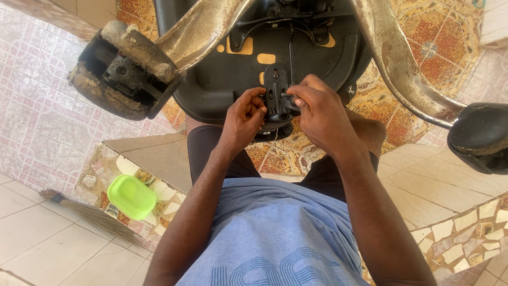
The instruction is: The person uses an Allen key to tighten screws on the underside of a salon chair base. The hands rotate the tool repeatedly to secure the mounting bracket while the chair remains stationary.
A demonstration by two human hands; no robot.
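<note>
Both hands, L (244,117) & R (316,108), curled round black bracket (276,95).

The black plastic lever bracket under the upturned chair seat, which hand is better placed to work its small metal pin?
Probably the right hand: its fingertips already pinch the pin at the black plastic lever bracket, while the left hand braces the bracket's side.

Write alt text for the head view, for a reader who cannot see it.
Seen from above, a seated person's left hand and right hand grip a small black bracket on the underside of an upturned office chair seat. Worn metal legs with dirty casters spread overhead; a green lidded tub and broom lie left.
</note>
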